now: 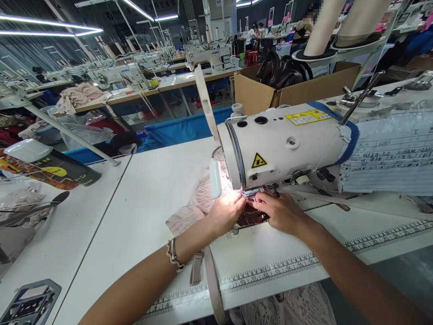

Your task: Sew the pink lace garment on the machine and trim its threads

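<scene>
At the needle end of the white sewing machine (280, 144), under a bright lamp, my left hand (226, 213) is closed, fingertips pinched at the edge of a beige lace garment (204, 192). The garment spreads behind and left of that hand, and a beige strap (212, 284) hangs over the table's front edge. Close on the right, my right hand (282, 214) has its fingers bent against the metal parts (259, 192) below the machine head. What its fingertips grip is hidden. A shiny brown plate (252, 216) lies between the hands.
A printed ruler (267, 273) runs along the front edge of the white table (152, 180). A spray can (56, 164) lies at the left. Behind the machine stand a cardboard box (253, 88) and large thread cones (326, 27). Written sheets (389, 153) hang on the machine's right.
</scene>
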Demonstrator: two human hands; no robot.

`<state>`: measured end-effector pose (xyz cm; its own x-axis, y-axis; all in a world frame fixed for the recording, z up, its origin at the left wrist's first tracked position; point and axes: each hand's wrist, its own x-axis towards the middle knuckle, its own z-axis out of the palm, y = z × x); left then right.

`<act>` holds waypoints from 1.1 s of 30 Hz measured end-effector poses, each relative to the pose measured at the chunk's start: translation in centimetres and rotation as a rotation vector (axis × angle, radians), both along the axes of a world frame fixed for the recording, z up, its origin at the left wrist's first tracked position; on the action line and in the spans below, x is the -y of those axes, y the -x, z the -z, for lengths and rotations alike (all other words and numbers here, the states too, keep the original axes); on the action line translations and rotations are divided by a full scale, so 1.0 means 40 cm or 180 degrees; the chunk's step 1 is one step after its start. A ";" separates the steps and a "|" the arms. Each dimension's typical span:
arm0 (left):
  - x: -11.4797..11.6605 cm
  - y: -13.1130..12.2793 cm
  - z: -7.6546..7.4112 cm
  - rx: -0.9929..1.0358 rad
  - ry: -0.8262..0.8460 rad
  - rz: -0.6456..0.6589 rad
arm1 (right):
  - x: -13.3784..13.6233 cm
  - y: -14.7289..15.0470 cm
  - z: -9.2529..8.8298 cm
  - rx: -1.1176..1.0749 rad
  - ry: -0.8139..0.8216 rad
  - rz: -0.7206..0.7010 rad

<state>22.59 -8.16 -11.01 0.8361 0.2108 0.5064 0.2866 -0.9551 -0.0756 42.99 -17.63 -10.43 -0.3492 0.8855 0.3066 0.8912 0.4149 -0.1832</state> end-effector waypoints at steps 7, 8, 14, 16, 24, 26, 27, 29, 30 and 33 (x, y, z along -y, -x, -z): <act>0.030 0.017 -0.033 -0.0293 0.0120 0.0098 | -0.007 -0.008 0.006 -0.0033 -0.0133 0.0072; 0.037 0.021 -0.034 -0.0330 0.0177 0.0061 | -0.008 -0.010 0.009 -0.0052 -0.0149 0.0094; 0.059 0.039 -0.019 -0.0383 0.0241 0.0107 | -0.003 -0.006 0.027 -0.0003 -0.0219 0.0230; 0.057 0.041 -0.017 -0.0366 0.0176 0.0139 | -0.003 0.000 0.025 0.0086 -0.0427 0.0388; 0.056 0.044 -0.008 -0.0498 -0.0090 0.0111 | 0.075 -0.056 -0.063 0.0516 -0.0806 0.1749; 0.058 0.045 -0.006 -0.0521 -0.0098 0.0082 | 0.143 -0.093 -0.067 0.0658 -0.0531 0.2498; 0.059 0.045 -0.006 -0.0536 -0.0081 0.0065 | 0.179 -0.112 -0.063 0.0682 -0.0287 0.2829; 0.060 0.045 -0.010 -0.0576 -0.0053 0.0054 | 0.244 -0.146 -0.044 0.0760 -0.0009 0.3317; 0.061 0.045 -0.013 -0.0589 -0.0050 0.0055 | 0.267 -0.160 -0.033 0.0802 0.0063 0.3412; 0.060 0.044 -0.020 -0.0577 -0.0080 0.0057 | 0.293 -0.184 -0.007 0.0848 0.0006 0.3449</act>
<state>20.83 -10.57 -10.23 0.9177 0.1844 0.3519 0.2492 -0.9570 -0.1485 50.34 -29.36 -10.14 0.5537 0.7623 0.3353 0.7928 -0.6057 0.0678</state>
